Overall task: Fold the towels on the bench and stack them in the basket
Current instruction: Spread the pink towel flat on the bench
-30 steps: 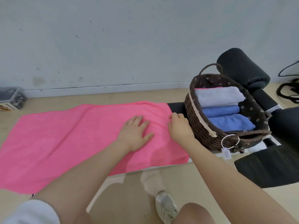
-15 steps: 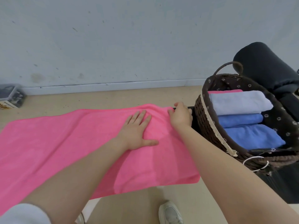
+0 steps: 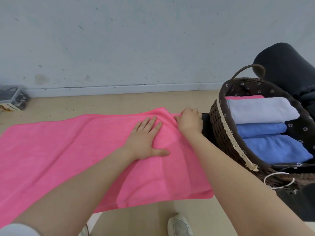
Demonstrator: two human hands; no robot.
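Fingers of the right hand point(image 3: 190, 121) are curled round the far right corner of the pink towel point(image 3: 71, 150), bunching it into a small ridge; that grip is closed on cloth. A second ago the same hand lay nearer the middle of the right edge, so it has crept up to the far corner. The left hand point(image 3: 144, 142) lies flat and open on the towel just beside it, fingers spread, pinning the cloth, and it too has slid a little further from the body.

The towel lies spread across the surface, one long sheet with its near edge drooping over the front, not yet folded. To me that shift says smoothing is finished and the first fold is about to start from that corner.

Just right of the gripping hand stands the basket point(image 3: 219, 133), with a pale folded towel point(image 3: 259, 109) and two blue folded towels point(image 3: 272, 147) already inside, and a pink edge behind them.
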